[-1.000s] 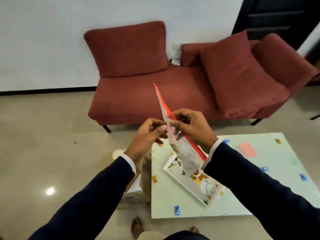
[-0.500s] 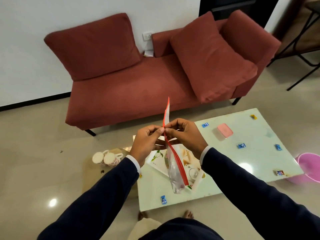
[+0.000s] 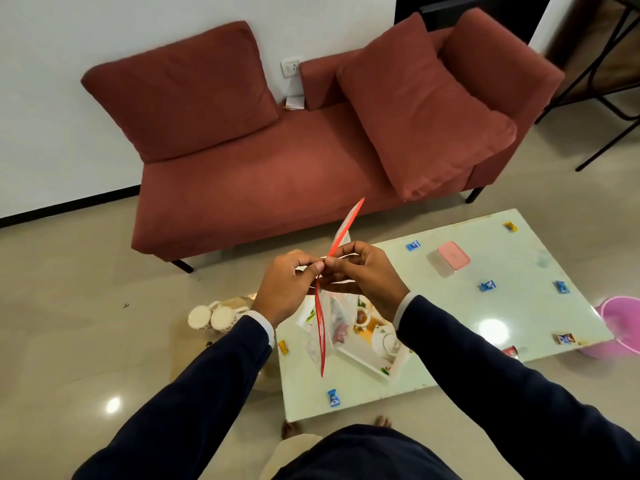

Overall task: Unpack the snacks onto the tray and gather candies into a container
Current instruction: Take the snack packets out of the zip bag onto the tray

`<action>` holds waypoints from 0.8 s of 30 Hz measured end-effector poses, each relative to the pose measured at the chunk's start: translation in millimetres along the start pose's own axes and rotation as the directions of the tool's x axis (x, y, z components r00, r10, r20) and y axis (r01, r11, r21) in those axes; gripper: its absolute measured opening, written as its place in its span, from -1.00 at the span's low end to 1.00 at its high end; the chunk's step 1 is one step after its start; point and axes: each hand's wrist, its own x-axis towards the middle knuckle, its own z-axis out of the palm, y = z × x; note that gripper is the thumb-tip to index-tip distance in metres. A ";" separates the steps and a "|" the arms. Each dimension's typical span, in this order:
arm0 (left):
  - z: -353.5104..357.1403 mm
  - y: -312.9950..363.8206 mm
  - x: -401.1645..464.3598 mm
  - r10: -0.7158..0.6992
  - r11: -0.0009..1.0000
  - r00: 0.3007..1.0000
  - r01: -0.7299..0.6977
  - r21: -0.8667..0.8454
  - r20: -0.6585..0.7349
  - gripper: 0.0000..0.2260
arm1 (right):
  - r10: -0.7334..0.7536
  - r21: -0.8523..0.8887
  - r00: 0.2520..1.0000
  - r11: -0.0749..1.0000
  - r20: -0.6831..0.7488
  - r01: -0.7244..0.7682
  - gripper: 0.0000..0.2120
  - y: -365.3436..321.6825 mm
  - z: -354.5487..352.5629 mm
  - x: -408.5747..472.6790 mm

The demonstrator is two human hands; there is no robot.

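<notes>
While the two hands meet at the middle of the view, the left hand point(image 3: 289, 289) pinches one side of the red strip at the mouth of a clear bag point(image 3: 327, 323) between thumb and forefinger, and the right hand point(image 3: 363, 275) pinches the other side with its fingers curled. The fingertips of both hands nearly touch at the strip. The bag hangs down toward 6 o'clock from that grip, its mouth parted into a narrow slit, and one end of the red strip sticks up toward 1 o'clock. Something small and dark red shows through the plastic, too blurred to name.

Below the bag, a white tray point(image 3: 375, 344) with a printed picture lies on the pale surface point(image 3: 450, 327), at about 5 o'clock from the hands. Wrapped candies are scattered over the surface well apart from each other: a yellow candy point(image 3: 283, 347) near the left edge, a blue candy point(image 3: 333, 398) toward 6 o'clock near the front edge, more blue ones at 2 and 3 o'clock, and a dark one near the right edge. A small container point(image 3: 450, 259) with a pink lid stands at 2 o'clock from the hands, apart from the tray.

At 8 o'clock, two white cups point(image 3: 212, 318) stand side by side on a low stand. A pink basin point(image 3: 620, 327) sits on the floor just beside the right end of the surface. A red sofa point(image 3: 277, 161) with cushions fills the far side at 12 o'clock.
</notes>
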 end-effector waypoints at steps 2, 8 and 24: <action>-1.3 -1.0 -0.1 0.034 0.997 0.999 -0.032 0.064 -0.032 -0.84 | -0.002 -0.018 1.000 1.000 -0.003 0.002 -0.82 -0.4 3.1 1.9; -8.1 -6.0 1.7 0.128 0.979 0.991 -0.121 0.164 -0.031 -0.84 | 0.001 -0.009 1.000 1.000 0.020 -0.001 -0.82 -4.7 8.7 3.3; -4.9 -13.1 -6.2 0.158 0.968 0.987 -0.158 0.193 0.016 -0.93 | 0.102 -0.054 0.993 0.993 -0.053 -0.105 -0.80 9.8 20.6 13.0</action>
